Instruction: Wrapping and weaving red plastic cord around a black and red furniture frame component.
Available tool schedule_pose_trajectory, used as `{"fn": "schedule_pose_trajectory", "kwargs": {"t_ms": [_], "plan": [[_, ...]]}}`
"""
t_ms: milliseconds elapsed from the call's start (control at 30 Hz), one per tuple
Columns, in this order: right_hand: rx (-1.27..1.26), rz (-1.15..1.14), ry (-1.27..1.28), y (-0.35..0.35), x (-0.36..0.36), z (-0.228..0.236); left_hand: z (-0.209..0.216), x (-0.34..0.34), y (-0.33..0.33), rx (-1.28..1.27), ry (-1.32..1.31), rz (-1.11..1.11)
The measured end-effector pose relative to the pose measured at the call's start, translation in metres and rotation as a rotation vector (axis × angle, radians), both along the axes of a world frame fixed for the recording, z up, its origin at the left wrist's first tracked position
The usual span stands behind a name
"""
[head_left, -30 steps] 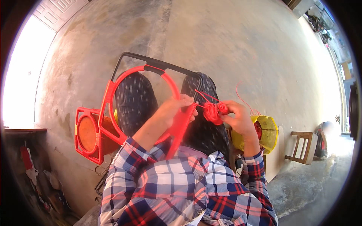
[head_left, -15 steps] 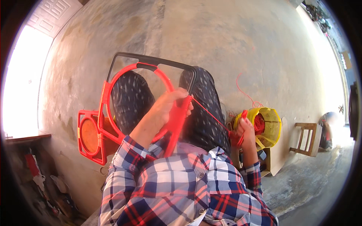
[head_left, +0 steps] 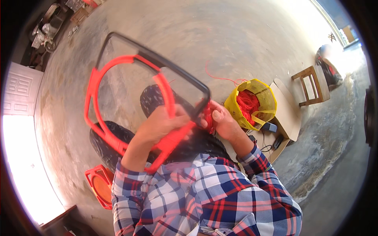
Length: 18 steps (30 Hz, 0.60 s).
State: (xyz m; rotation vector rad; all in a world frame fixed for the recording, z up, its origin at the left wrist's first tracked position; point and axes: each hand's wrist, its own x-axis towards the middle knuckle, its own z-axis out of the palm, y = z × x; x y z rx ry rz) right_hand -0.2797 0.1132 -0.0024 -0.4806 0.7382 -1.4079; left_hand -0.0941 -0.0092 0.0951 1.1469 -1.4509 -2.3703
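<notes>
Across my lap lies a frame (head_left: 91, 85) with a red ring inside it and a black bar along its far side. Red cord is wound closely around part of the ring. My left hand (head_left: 163, 124) is closed around the red-wrapped part near the frame's right end. At the frame's black corner, my right hand (head_left: 223, 120) grips a bundle of red cord (head_left: 207, 118). Some of its fingers are hidden behind the corner.
To the right, a yellow bucket (head_left: 269, 98) holds tangled red cord, beside an open cardboard box (head_left: 289, 112) with cables. Beyond stands a wooden stool (head_left: 321, 84), near a blurred person (head_left: 330, 67). Another red frame (head_left: 100, 185), with orange inside, lies at lower left.
My right hand has come from beside the bucket to the frame's corner with the cord bundle. The taut cord between the hands no longer shows. The whole view has turned.
</notes>
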Motion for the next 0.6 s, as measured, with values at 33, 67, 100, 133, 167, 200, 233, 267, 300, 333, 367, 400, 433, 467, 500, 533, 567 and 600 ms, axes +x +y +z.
{"fn": "schedule_pose_trajectory", "kwargs": {"t_ms": [33,67,100,133,167,200,233,267,300,333,367,400,433,467,500,533,567,600], "plan": [[-0.066,0.001,0.005,0.001,0.003,0.005,0.002,-0.013,-0.005,-0.082,0.029,-0.171],[-0.127,0.001,0.015,0.002,0.004,0.010,0.001,-0.025,-0.008,-0.159,0.063,-0.343],[-0.145,-0.029,0.040,0.002,0.004,0.017,-0.003,-0.034,-0.008,-0.169,0.031,-0.369],[-0.148,-0.047,0.040,0.003,0.003,0.026,-0.009,-0.047,-0.009,-0.172,0.031,-0.387],[-0.052,-0.149,0.114,0.002,0.003,0.038,-0.011,-0.057,-0.009,-0.355,0.042,-0.386],[0.044,-0.248,0.188,0.002,0.003,0.045,-0.010,-0.067,-0.009,-0.538,0.054,-0.381],[0.096,-0.291,0.161,-0.001,-0.003,0.041,-0.010,-0.076,-0.009,-0.432,0.138,-0.378],[0.103,-0.310,0.161,-0.001,-0.012,0.033,-0.011,-0.085,-0.010,-0.426,0.143,-0.396],[0.116,-0.354,0.141,0.000,-0.023,0.025,-0.012,-0.094,-0.011,-0.609,-0.020,-0.398],[0.121,-0.387,0.118,-0.003,-0.031,0.022,-0.013,-0.099,-0.010,-0.798,-0.192,-0.386],[0.114,-0.475,0.036,-0.010,-0.034,0.026,-0.018,-0.104,-0.007,-0.796,-0.247,-0.380],[0.114,-0.478,0.032,-0.016,-0.042,0.020,-0.028,-0.103,-0.006,-0.797,-0.249,-0.384],[0.152,-0.536,-0.012,-0.021,-0.050,0.009,-0.038,-0.098,-0.002,-1.130,-0.126,-0.251],[0.187,-0.598,-0.056,-0.024,-0.061,-0.005,-0.043,-0.096,0.002,-1.457,0.015,-0.106],[0.210,-0.599,-0.061,-0.024,-0.072,-0.017,-0.045,-0.092,0.003,-1.457,0.017,-0.114],[0.210,-0.599,-0.068,-0.026,-0.080,-0.029,-0.047,-0.086,0.001,-1.403,-0.007,-0.123],[0.225,-0.615,-0.074,-0.027,-0.087,-0.038,-0.048,-0.080,0.001,-1.344,-0.027,-0.131],[0.241,-0.630,-0.080,-0.027,-0.093,-0.048,-0.046,-0.075,0.001,-1.341,-0.031,-0.136]]}}
